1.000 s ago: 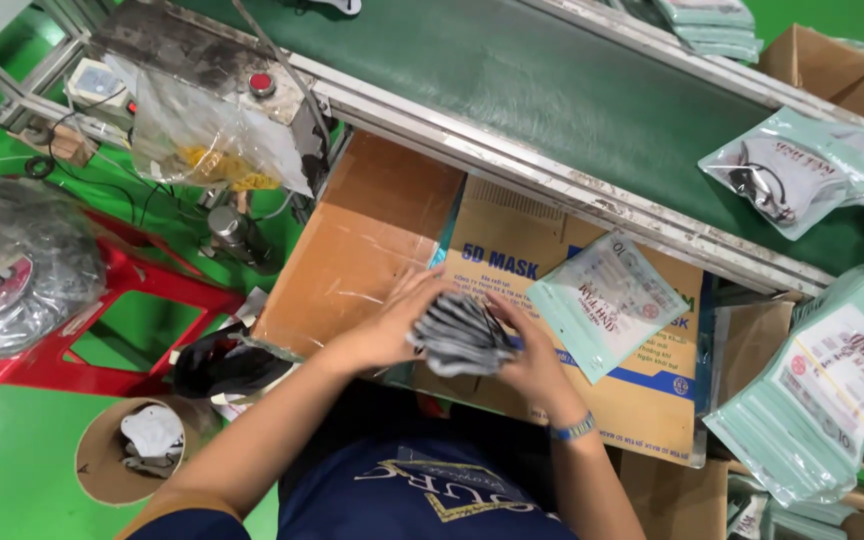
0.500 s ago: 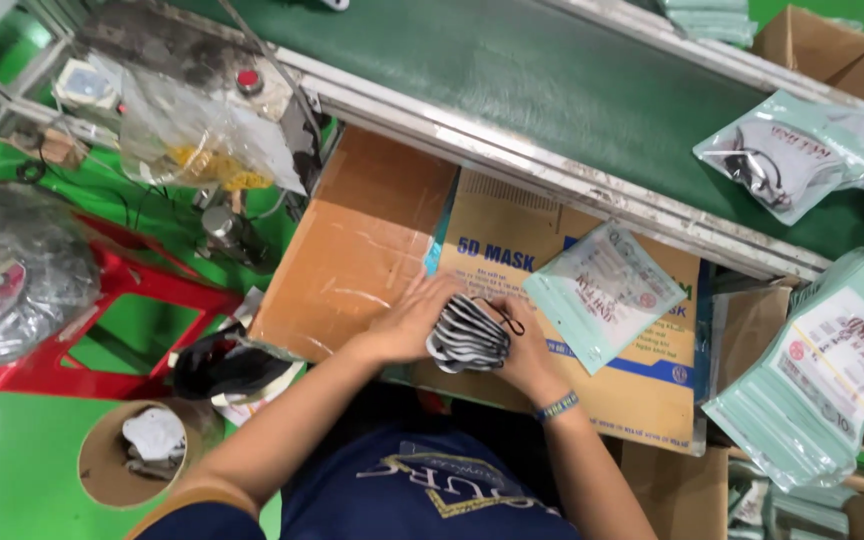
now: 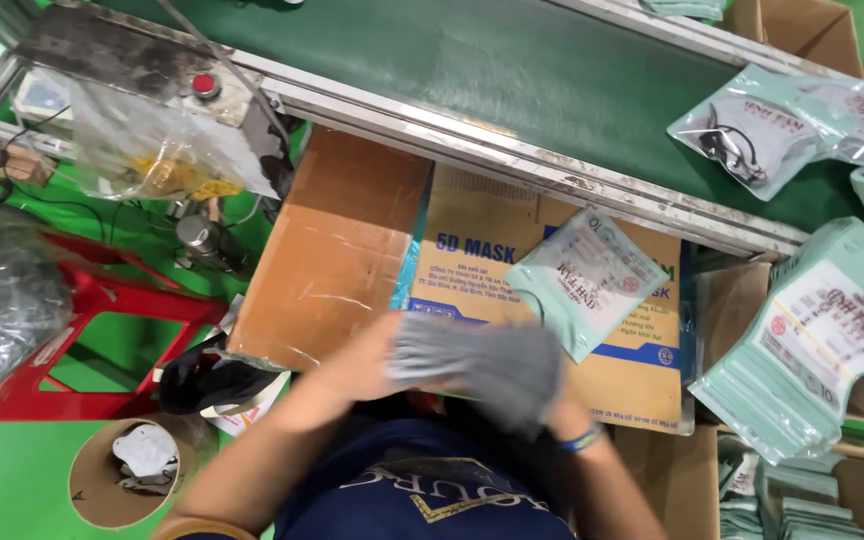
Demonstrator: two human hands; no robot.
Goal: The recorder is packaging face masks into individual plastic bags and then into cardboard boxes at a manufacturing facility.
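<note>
Masks (image 3: 472, 362), a grey blurred stack, sit between both hands over the cardboard box (image 3: 352, 240), just below the green conveyor (image 3: 552, 70). Left hand (image 3: 357, 365) grips the stack's left end, right hand (image 3: 552, 395) wraps its right end; fingers closed on it, exact curl lost in blur. Empty pouch (image 3: 592, 280) lies flat on the box just beyond. Risk: stack looks loose and uneven, so a weak pinch could let masks fan out or slide off the box edge to the floor.

Grey masks (image 3: 492, 362) motion-blurred; hide right hand (image 3: 552, 405), part of left hand (image 3: 362, 365).
</note>
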